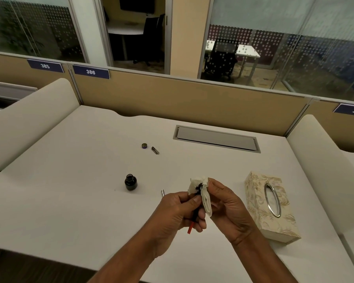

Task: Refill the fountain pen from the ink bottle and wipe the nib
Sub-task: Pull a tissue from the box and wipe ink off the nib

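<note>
My left hand (180, 211) grips the fountain pen's inner section (194, 216), a dark body with a red end poking out below the fingers. My right hand (227, 205) pinches a white tissue (200, 190) around the pen's upper end; the tissue carries black ink stains and hides the nib. The open ink bottle (130, 182), dark and nearly full, stands on the white desk (70, 201) to the left of my hands. Its cap (144, 145) lies farther back, beside a small metal pen part (155, 150).
A floral tissue box (272, 205) with a metal-rimmed slot lies to the right of my hands. Another small silver pen piece (163, 192) rests on the desk just beyond my left hand. A cable hatch (216, 138) sits at the back, before the beige partition.
</note>
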Motion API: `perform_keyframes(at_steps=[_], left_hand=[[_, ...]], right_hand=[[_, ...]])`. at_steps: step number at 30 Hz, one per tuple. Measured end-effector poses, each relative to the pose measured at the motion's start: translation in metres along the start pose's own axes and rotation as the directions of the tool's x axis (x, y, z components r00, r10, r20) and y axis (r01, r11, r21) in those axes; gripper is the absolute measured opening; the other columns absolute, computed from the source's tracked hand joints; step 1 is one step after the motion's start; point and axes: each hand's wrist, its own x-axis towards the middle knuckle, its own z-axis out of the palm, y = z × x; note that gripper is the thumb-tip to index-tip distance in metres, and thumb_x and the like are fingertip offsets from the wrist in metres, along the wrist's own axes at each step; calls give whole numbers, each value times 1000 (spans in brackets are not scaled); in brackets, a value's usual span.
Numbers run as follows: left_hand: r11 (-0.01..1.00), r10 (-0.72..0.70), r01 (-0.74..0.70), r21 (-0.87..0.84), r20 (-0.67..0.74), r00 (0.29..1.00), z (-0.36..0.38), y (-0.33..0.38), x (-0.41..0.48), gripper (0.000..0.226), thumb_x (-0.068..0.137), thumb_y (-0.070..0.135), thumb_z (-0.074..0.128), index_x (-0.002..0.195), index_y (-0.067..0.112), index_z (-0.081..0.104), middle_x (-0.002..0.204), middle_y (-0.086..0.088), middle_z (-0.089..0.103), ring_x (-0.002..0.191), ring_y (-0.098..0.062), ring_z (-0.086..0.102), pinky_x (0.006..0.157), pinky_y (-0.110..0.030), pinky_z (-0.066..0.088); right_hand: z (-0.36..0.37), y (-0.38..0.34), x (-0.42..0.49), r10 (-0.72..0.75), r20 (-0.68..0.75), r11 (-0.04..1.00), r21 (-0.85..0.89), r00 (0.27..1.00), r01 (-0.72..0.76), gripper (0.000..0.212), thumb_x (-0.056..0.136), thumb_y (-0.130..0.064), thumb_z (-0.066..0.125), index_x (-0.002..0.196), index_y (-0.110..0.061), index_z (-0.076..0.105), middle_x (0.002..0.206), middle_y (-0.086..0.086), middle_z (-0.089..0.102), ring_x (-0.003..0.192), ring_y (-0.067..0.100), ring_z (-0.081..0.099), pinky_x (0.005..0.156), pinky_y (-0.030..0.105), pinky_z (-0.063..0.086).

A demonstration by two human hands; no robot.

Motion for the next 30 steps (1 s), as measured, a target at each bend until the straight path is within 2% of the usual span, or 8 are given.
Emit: perform_keyframes(at_steps=[5, 10, 13, 17, 19, 22, 27, 30], left_hand=[[995, -78, 86, -59, 124, 989, 1, 6, 2, 25, 102, 23, 56, 102, 1, 69, 73, -6, 61, 61, -19, 61, 64, -32, 52], [961, -126, 182, -208, 259, 958, 0, 6, 3, 21, 100, 20, 59, 87, 8, 70, 70, -4, 57, 56, -16, 56, 59, -28, 47], [942, -128, 210, -260, 301, 945, 0, 5, 4, 18, 95, 21, 61, 87, 8, 70, 68, -4, 56, 54, -15, 55, 57, -27, 47], [940, -133, 220, -263, 311, 941, 4, 5, 5, 18, 92, 21, 62, 86, 8, 72, 67, -4, 56, 53, -14, 55, 56, -27, 47], [931, -138, 232, -280, 319, 938, 5, 5, 5, 17, 92, 20, 63, 87, 7, 72, 67, -3, 57, 53, -14, 55, 57, -26, 47], [930, -151, 243, -277, 315, 937, 7, 6, 5, 17, 91, 20, 63, 89, 6, 72, 67, -3, 57, 54, -14, 54, 57, -26, 47], [956, -145, 219, -195, 336, 931, 10, 9, 3, 18, 95, 22, 62, 90, 7, 72, 70, -3, 58, 58, -14, 56, 61, -25, 48], [969, -128, 187, -158, 327, 936, 13, 8, 0, 20, 98, 22, 60, 93, 7, 71, 71, -4, 58, 60, -16, 57, 61, -27, 48]], right_hand=[[-4, -1, -3, -10, -52, 997, 70, 999, 14, 41, 69, -33, 86, 96, -3, 77, 88, 17, 75, 48, 29, 65, 53, 34, 56], [-10, 2, -4, -23, -64, 991, 134, 998, 31, 55, 49, -37, 98, 93, -8, 79, 98, 11, 77, 83, 21, 74, 71, 29, 59], [-8, 0, -6, -29, -59, 988, 150, 998, 38, 55, 47, -36, 99, 91, -9, 80, 98, 9, 77, 89, 20, 74, 77, 28, 59], [-7, -1, -10, -32, -83, 963, 264, 996, 53, 47, 55, -27, 97, 92, -5, 78, 90, 11, 76, 73, 19, 74, 65, 29, 59], [-3, -2, -14, -24, -107, 943, 327, 994, 58, 29, 75, -20, 78, 95, 0, 73, 77, 11, 74, 59, 17, 71, 56, 28, 59], [2, -3, -17, 4, -155, 932, 359, 988, 53, 25, 81, -16, 59, 97, 2, 66, 59, 8, 69, 50, 16, 69, 48, 27, 58], [-5, 6, -13, 80, -148, 929, 371, 986, -20, 51, 52, -33, 97, 86, -3, 74, 55, 11, 60, 43, 26, 60, 46, 31, 53], [-8, 5, -15, 107, -98, 910, 411, 989, -58, 38, 65, -37, 88, 83, -5, 74, 52, 12, 56, 40, 28, 58, 44, 31, 52]])
